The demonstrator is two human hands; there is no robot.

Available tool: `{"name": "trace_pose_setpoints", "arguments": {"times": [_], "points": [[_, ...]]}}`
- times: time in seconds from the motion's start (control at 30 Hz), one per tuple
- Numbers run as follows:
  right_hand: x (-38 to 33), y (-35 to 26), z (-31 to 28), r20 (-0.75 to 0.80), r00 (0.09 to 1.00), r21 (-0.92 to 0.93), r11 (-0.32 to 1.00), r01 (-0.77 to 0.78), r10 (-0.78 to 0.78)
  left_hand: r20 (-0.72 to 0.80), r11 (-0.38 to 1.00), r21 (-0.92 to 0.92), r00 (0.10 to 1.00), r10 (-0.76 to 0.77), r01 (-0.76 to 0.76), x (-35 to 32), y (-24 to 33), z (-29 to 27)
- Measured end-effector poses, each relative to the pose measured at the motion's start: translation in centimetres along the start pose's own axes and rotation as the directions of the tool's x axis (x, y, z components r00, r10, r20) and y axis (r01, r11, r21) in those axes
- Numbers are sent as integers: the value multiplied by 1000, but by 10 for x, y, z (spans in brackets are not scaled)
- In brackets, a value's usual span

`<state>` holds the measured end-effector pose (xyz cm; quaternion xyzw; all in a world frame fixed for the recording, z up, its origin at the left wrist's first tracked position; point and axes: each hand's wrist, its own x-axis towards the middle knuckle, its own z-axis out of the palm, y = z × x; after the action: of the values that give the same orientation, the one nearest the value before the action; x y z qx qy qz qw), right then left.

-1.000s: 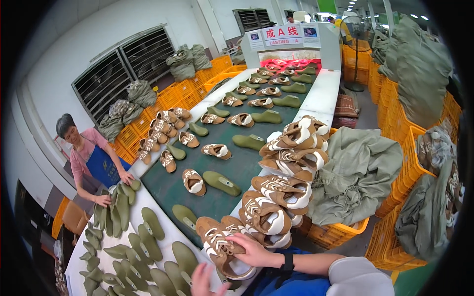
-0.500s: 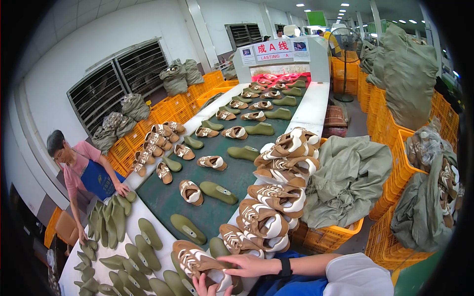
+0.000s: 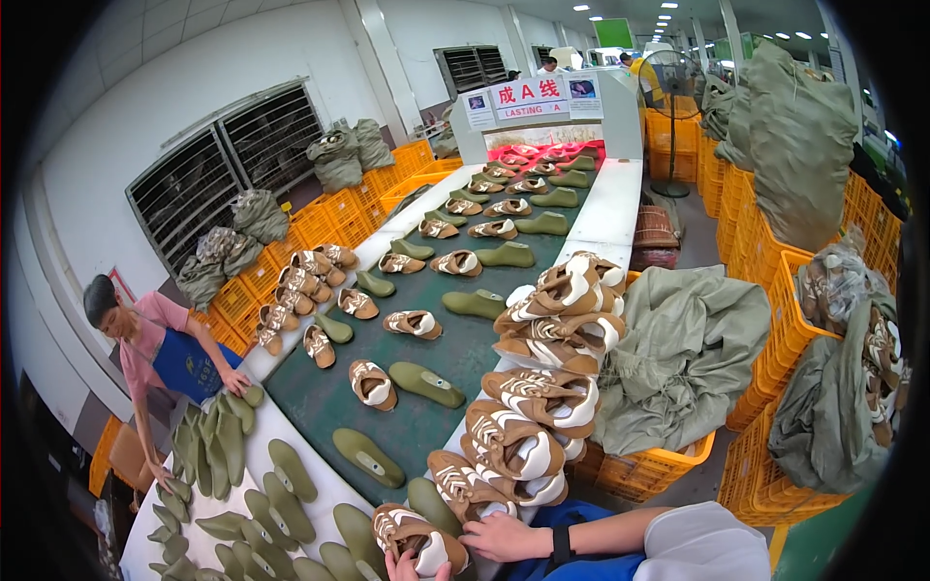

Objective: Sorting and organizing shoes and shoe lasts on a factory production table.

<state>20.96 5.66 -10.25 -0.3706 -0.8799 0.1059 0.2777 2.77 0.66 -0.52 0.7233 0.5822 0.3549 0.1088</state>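
At the lower edge, my left hand [image 3: 417, 566] grips a brown sneaker [image 3: 412, 535] with white trim, fingers wrapped round its heel end. My right hand [image 3: 506, 536] is beside it, by the heel of the nearest stacked brown sneaker [image 3: 463, 484]. Its fingers are curled and pressed together; whatever they hold, if anything, is hidden. Green shoe lasts [image 3: 356, 542] lie just left of the held sneaker, and another green last [image 3: 433, 505] sits behind it.
A green conveyor [image 3: 339, 412] carries sneakers and lasts. Sneakers are piled [image 3: 552, 339] along its right side, beside a cloth-covered orange crate [image 3: 659, 470]. At the left, a co-worker [image 3: 165, 353] handles lasts on a white table [image 3: 208, 528]. Orange crates [image 3: 746, 484] line the right.
My right hand has left the held sneaker and shifted right and down, beside the stack. My left hand has brought the held sneaker slightly right and nearer me.
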Motion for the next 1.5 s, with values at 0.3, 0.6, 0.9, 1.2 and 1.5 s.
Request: {"name": "trace_pose_setpoints", "arguments": {"times": [0.3, 0.6, 0.9, 1.2, 1.5], "points": [[2, 1, 1, -72, 997, 14, 1000, 4, -3, 54, 992, -46, 992, -113, 115, 5, 11, -5], [3, 4, 3, -39, 999, 13, 1000, 15, -14, 39, 995, -12, 995, -96, 97, 5, 11, -5], [4, 2, 1, -21, 1000, 6, 1000, 18, -17, 27, 997, 8, 996, -82, 82, 7, 19, -7], [10, -1, -10, -19, 1000, -10, 1000, -14, 14, -9, 995, 74, 998, -62, 63, -2, -1, 4], [12, 3, -11, 2, 1000, -26, 999, -21, 21, -47, 990, 132, 997, 56, -49, -5, -24, 19]]}}
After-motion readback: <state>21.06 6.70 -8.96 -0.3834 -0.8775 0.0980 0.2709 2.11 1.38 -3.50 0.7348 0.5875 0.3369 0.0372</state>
